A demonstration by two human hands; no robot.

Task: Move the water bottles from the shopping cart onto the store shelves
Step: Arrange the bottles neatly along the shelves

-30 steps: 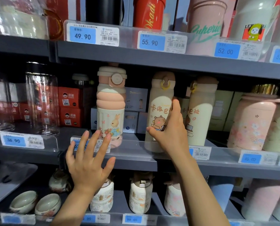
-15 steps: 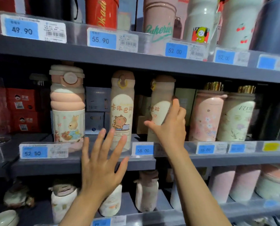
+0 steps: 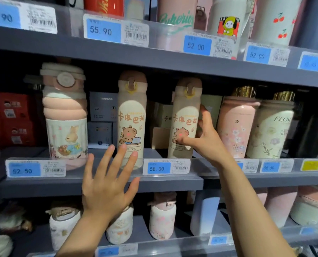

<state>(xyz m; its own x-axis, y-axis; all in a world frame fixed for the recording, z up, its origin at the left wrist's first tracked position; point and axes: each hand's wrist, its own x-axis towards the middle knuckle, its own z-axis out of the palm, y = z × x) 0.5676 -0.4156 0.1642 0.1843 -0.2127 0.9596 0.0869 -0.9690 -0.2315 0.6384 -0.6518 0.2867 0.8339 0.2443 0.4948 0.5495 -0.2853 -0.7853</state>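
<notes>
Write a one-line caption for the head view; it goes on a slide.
Right hand touches a capybara bottle on the middle shelf while the open left hand hovers nearby.

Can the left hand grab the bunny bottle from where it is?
Probably yes. The left hand hovers open before the shelf edge, and the bunny bottle stands just up-left at the front, with nothing between them but the low clear price rail.
</notes>
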